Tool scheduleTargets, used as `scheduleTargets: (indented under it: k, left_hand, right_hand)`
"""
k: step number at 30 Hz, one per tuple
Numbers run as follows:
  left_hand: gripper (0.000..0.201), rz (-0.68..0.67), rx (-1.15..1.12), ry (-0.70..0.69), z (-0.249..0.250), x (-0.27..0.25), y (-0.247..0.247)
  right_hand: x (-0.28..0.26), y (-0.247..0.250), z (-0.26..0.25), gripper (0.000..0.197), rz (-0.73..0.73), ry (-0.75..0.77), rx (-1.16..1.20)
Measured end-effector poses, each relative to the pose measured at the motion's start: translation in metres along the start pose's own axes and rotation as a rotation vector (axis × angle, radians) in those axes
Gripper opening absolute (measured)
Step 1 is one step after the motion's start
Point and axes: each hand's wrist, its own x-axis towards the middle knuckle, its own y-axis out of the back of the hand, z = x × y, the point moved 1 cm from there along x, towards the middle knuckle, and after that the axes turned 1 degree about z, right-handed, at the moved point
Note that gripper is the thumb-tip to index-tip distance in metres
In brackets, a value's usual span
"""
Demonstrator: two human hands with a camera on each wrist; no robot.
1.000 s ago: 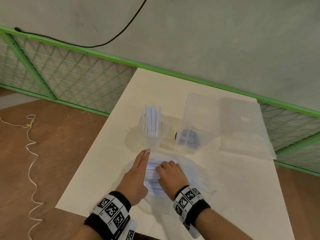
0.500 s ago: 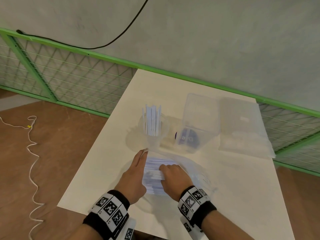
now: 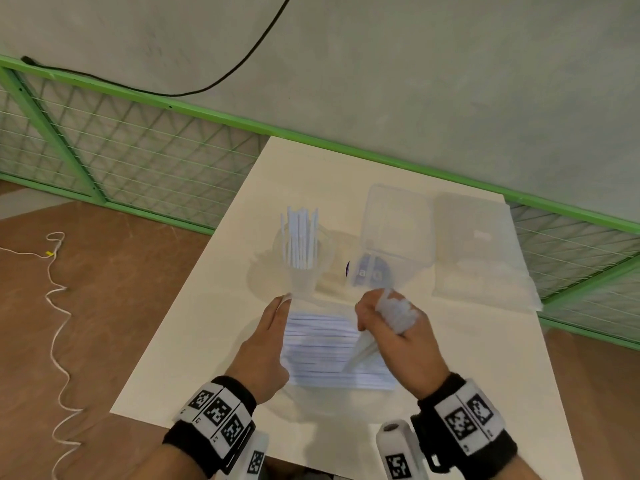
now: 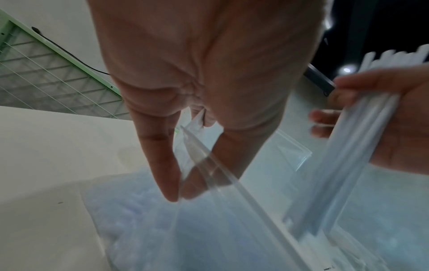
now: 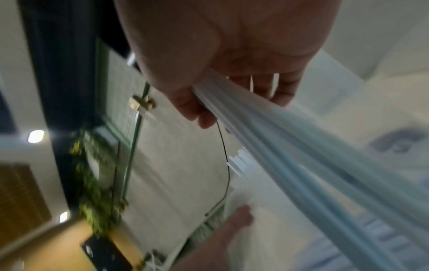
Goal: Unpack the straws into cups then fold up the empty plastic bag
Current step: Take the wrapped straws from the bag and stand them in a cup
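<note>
A clear plastic bag (image 3: 322, 351) full of pale blue-white straws lies on the white table (image 3: 194, 341) in front of me. My left hand (image 3: 284, 299) pinches the bag's open edge (image 4: 209, 165) between thumb and forefinger. My right hand (image 3: 377, 306) grips a bundle of straws (image 3: 394, 313), raised just above the bag, their lower ends still at its mouth. In the right wrist view the held straws (image 5: 290, 146) run blurred out of the fist. A clear cup (image 3: 301, 271) behind the left hand holds several upright straws (image 3: 300, 237).
A clear plastic box (image 3: 398, 223) with a blue item inside stands right of the cup. Another clear bag (image 3: 481, 251) lies at the table's far right. A green mesh fence (image 3: 138, 150) runs behind the table. A white cord (image 3: 55, 306) trails over the brown floor.
My right hand has closed on a bundle of straws and lifted it up and to the right, out of the bag. The left hand keeps its pinch on the bag's edge.
</note>
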Motion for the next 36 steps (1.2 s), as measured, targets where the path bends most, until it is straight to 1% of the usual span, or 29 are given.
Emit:
scheduleTargets:
  k: [2,3,5,8,9,11,13,15,16,18,20,22,26,27,28,30,31,33,34,35,36]
  left_hand:
    - [0.111,0.001,0.003,0.003,0.001,0.000,0.000]
    - [0.111,0.001,0.004,0.006,0.001,0.000,0.000]
    - [0.112,0.001,0.003,0.007,0.001,0.000,0.000]
    - [0.112,0.000,0.001,0.007,0.001,0.000,0.000]
    - [0.112,0.000,0.004,0.007,0.001,-0.001,0.000]
    - [0.112,-0.006,0.012,0.019,0.000,-0.001,-0.001]
    - [0.111,-0.012,0.014,0.031,-0.001,-0.002,-0.001]
    - [0.110,-0.014,0.011,0.032,0.000,-0.003,-0.001]
    - [0.109,-0.014,0.008,0.032,0.001,-0.003,-0.001]
    - [0.110,-0.012,-0.001,0.031,0.001,-0.003,-0.002]
    - [0.111,-0.011,-0.015,0.026,-0.001,-0.004,-0.002]
    - [0.111,-0.012,-0.023,0.015,-0.002,-0.004,-0.003]
    - [0.108,0.009,-0.011,-0.010,-0.002,-0.005,-0.004]
    - [0.107,0.011,-0.013,-0.011,-0.001,-0.005,-0.003]
    - [0.107,0.013,-0.014,-0.011,-0.001,-0.006,-0.003]
    - [0.107,0.016,-0.015,-0.010,-0.001,-0.006,-0.002]
    - [0.107,0.018,-0.015,-0.010,-0.002,-0.006,-0.002]
    - [0.106,0.021,-0.017,-0.014,-0.002,-0.006,-0.001]
    - [0.105,0.021,-0.019,-0.015,-0.003,-0.006,-0.001]
    - [0.105,0.018,-0.020,-0.013,-0.003,-0.006,-0.001]
    - [0.105,0.016,-0.021,-0.010,-0.002,-0.006,0.000]
  right_hand:
    - [-0.002,-0.001,0.001,0.033,0.047,-0.067,0.153]
    - [-0.004,-0.005,0.006,0.029,0.065,-0.114,0.170]
    - [-0.009,-0.013,0.021,0.022,0.080,-0.165,0.074]
    - [-0.010,-0.020,0.026,0.017,0.003,-0.172,-0.133]
    - [-0.005,-0.017,0.019,0.016,-0.002,-0.169,-0.144]
    - [0.014,-0.006,-0.009,0.012,0.040,-0.126,-0.098]
    - [0.039,0.007,-0.045,0.010,0.110,-0.044,-0.011]
    - [0.065,0.017,-0.079,0.018,0.161,0.051,0.049]
    - [0.079,0.020,-0.092,0.018,0.180,0.090,0.071]
    - [0.105,0.019,-0.111,0.013,0.224,0.136,0.043]
    - [0.131,0.011,-0.117,0.013,0.257,0.149,-0.044]
    - [0.151,-0.003,-0.112,0.018,0.248,0.135,-0.129]
    - [0.171,-0.034,-0.075,0.015,0.112,0.054,-0.282]
    - [0.172,-0.040,-0.065,0.017,0.050,0.020,-0.344]
    - [0.173,-0.047,-0.056,0.026,-0.030,-0.020,-0.406]
    - [0.172,-0.054,-0.043,0.058,-0.183,-0.069,-0.496]
    - [0.171,-0.055,-0.041,0.071,-0.214,-0.070,-0.510]
    - [0.172,-0.051,-0.038,0.088,-0.187,-0.059,-0.472]
    - [0.172,-0.049,-0.039,0.092,-0.152,-0.055,-0.433]
    - [0.171,-0.046,-0.040,0.092,-0.116,-0.046,-0.398]
    - [0.169,-0.043,-0.041,0.086,-0.077,-0.028,-0.369]
